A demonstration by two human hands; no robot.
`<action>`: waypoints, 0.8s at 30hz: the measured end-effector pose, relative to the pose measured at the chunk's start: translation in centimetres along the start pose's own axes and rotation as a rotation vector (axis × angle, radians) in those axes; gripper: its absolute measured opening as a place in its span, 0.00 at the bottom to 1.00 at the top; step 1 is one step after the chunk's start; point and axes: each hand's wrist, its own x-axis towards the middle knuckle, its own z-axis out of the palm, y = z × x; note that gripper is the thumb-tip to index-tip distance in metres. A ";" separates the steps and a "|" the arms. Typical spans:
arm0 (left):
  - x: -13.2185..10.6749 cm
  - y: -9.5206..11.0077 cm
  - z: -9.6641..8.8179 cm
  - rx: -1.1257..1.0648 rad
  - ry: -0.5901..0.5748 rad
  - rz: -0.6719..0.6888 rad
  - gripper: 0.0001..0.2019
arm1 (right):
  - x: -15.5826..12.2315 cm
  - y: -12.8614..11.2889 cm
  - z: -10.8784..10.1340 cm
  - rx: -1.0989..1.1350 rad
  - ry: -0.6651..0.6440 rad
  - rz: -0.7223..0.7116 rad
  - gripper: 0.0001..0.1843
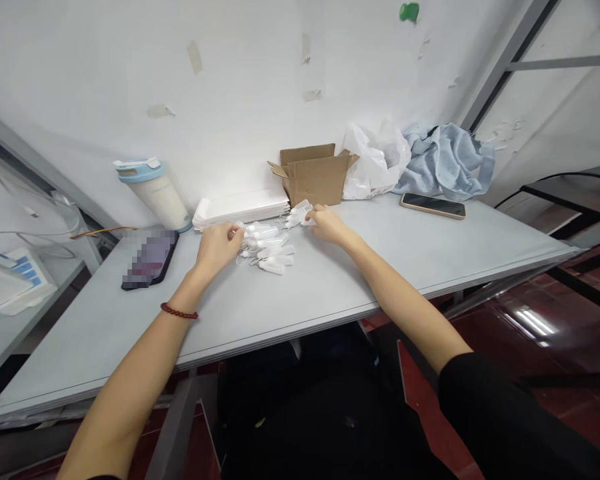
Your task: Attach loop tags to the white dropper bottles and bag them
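Work surface: grey table [320, 293]. Main pile of small white pcs [279, 252], some translucent, w/ thin loops, lies toward the rear of the surface, L of ctr. A smaller cluster [296, 215] of similar pcs sits just beside it, R/rear, near the base of the cardboard box [316, 179].

My L hand [218, 249]: at L edge of main pile, palm down, fingers curled, thumb and index close together at the pcs. Whether a pc is pinched between them I can't make out. Wrist carries a dark red bracelet [179, 311].

My R hand [329, 225]: at R end of the smaller cluster, fingertips bent down onto it, apparently in contact. Finger closure is partly hidden; I can't say if a pc is clamped.

Adjacent items: white flat stack [245, 207] directly behind main pile, against the wall, its R end next to the box. Box stands upright, flaps spread. R of box: white plastic bag [373, 163], then light-blue cloth [445, 163], w/ tan-edged phone [433, 205] in front. L side: white tumbler [160, 200] w/ blue lid, standing; dark phone [153, 260], screen pixelated, lies in front of it.
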 end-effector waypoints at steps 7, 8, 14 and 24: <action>-0.4 0.4 0.3 0.028 -0.020 0.034 0.16 | -0.1 -0.7 0.2 -0.075 -0.006 0.060 0.20; -0.5 0.5 0.3 0.026 -0.015 0.037 0.16 | 0.0 -0.6 0.2 -0.065 -0.019 0.059 0.19; -0.7 0.8 0.4 0.007 -0.002 0.058 0.16 | 0.1 -0.2 -0.5 0.289 0.044 0.039 0.11; -1.4 2.7 0.2 -0.282 -0.158 0.040 0.17 | -0.7 -1.4 -1.4 0.982 0.156 -0.008 0.12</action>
